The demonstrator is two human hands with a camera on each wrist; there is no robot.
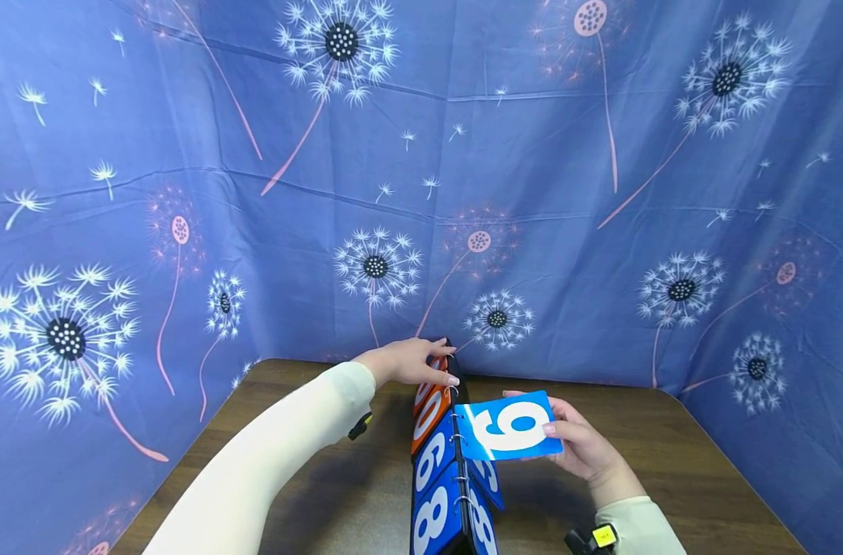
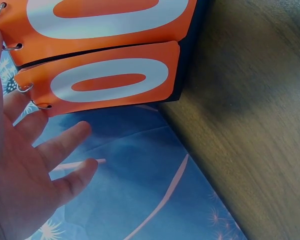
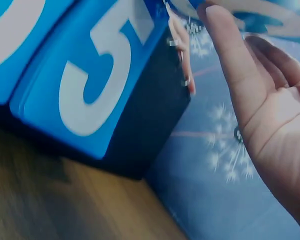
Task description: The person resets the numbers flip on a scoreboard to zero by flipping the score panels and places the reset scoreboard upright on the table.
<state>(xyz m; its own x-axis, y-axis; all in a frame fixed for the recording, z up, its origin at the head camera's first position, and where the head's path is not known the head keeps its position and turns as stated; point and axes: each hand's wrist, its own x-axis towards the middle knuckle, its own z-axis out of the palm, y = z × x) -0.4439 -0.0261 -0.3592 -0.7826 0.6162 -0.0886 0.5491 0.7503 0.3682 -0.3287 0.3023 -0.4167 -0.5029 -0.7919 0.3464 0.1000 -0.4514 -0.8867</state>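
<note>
A tabletop flip scoreboard (image 1: 438, 489) with ring-bound number cards stands lengthwise in front of me, its black frame shaped like a tent. At its far end my left hand (image 1: 411, 362) rests on the top ridge, fingers extended, above the orange cards (image 1: 430, 416). In the left wrist view those orange zero cards (image 2: 110, 82) face me. My right hand (image 1: 579, 443) pinches the outer edge of a blue card (image 1: 508, 425) between thumb and fingers. That card is raised to the ridge's right, still on its rings, glare across its white digit. Beneath it, a blue 5 card (image 3: 100, 80) shows.
The scoreboard stands on a brown wooden table (image 1: 643, 462). Behind and at both sides hangs a blue cloth (image 1: 408, 193) printed with dandelions, meeting the table's far edge. More blue cards with an 8 (image 1: 430, 520) are at the near end.
</note>
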